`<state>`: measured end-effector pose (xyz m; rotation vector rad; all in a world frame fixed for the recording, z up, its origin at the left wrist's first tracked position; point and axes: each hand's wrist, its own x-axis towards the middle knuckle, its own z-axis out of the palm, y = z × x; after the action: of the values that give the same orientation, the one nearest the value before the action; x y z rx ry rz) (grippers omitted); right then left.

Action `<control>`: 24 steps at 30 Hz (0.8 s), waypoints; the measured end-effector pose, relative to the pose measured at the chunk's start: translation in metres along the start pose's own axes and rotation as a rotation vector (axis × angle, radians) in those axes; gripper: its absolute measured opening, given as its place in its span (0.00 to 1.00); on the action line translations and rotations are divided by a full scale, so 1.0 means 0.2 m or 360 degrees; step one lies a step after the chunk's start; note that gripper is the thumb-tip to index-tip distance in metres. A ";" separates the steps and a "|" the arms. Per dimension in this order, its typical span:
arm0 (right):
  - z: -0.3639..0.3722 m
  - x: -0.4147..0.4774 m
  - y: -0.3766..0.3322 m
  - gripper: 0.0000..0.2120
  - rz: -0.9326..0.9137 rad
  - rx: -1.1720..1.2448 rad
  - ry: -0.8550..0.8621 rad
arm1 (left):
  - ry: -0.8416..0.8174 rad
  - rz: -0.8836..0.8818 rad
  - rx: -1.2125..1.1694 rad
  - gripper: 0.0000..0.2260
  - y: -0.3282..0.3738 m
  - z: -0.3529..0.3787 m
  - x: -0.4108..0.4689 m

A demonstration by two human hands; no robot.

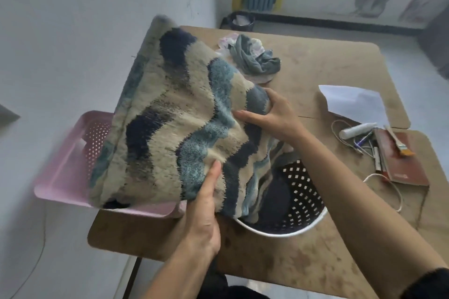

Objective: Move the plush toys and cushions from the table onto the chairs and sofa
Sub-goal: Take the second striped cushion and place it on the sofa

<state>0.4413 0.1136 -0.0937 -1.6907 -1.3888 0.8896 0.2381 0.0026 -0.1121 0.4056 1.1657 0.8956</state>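
Shaggy wave-pattern cushion [170, 116]: held above desk [315, 60], over pink basket [65, 172] and dark perforated basket [301, 201]. Left hand [204, 213] pinches lower edge; right hand [272, 114] clamps far corner. Judged soft, light, floppy, non-fragile. Grip 2 opposite edges w/ pile bunched.

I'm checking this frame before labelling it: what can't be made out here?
- Head view: the pink basket interior is mostly covered by the wavy-striped cushion.
- The dark round basket contents are hidden by the cushion and right hand.
- Left hand fingers are behind the cushion.
- Chairs and sofa: outside the frame.
- The grey cloth heap is too crumpled to identify.
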 end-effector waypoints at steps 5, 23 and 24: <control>-0.27 -0.19 -0.16 0.34 -0.0022 0.0431 0.0374 | -0.0161 0.0337 -0.0032 0.17 0.21 0.18 -0.14; -0.40 -0.82 -0.16 0.26 0.0118 0.0584 0.0979 | -0.0967 0.0718 0.0331 0.24 0.41 0.33 0.19; -0.37 -0.81 -0.17 0.28 0.0112 0.0570 0.1033 | -0.1029 0.0694 0.0327 0.26 0.42 0.32 0.23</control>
<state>0.4643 -0.0521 -0.0217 -1.5560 -0.6925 0.5103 0.2683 0.1008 -0.0582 1.0602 0.5729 0.9169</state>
